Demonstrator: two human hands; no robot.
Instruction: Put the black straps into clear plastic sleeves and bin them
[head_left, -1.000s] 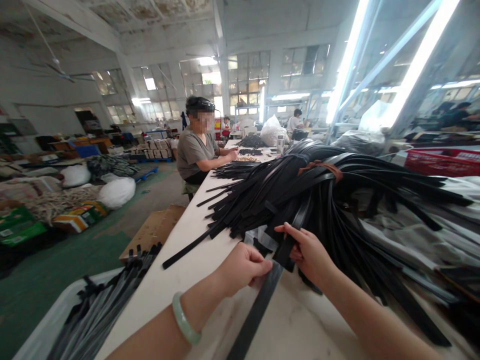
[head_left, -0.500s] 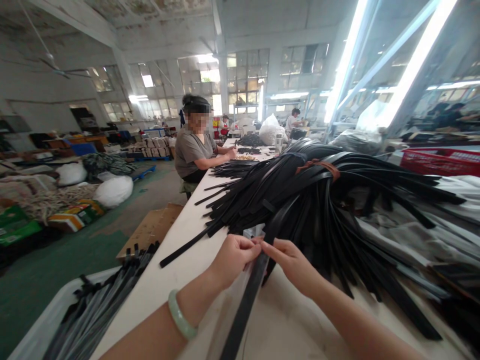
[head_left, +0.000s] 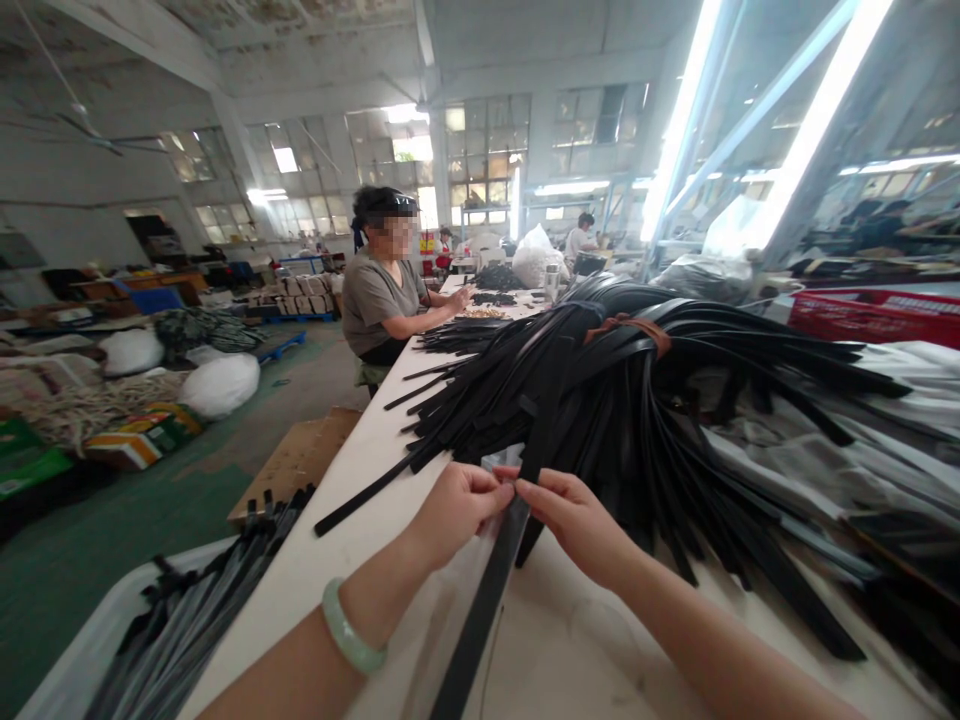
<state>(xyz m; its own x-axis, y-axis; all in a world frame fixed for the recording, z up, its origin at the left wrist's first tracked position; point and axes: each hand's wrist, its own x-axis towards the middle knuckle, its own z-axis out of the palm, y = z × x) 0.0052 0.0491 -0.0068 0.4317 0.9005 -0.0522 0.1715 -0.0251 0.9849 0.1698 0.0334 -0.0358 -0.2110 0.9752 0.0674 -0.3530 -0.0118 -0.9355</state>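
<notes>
A long black strap (head_left: 474,635) runs from the bottom of the view up between my hands, its far end standing above the pile. Part of it seems to lie in a thin clear plastic sleeve (head_left: 504,457). My left hand (head_left: 459,508), with a pale green bangle (head_left: 352,630) on its wrist, pinches the sleeve at the strap's left edge. From the other side, my right hand (head_left: 577,515) has thumb and fingers closed on the strap. The fingertips nearly meet, hiding the exact grip. Just beyond lies a big pile of black straps (head_left: 495,395), with a brown tie (head_left: 630,330) around some.
Below the left table edge, a whitish bin (head_left: 97,625) holds sleeved straps, near a cardboard sheet (head_left: 296,465). Farther along the white table (head_left: 352,455) sits a co-worker (head_left: 382,290). A red crate (head_left: 877,315) and white fabric (head_left: 795,450) are at the right.
The strap's far end has lifted and straightened above the pile. My hands stay pinched together at nearly the same place, while the whole view has shifted slightly.
</notes>
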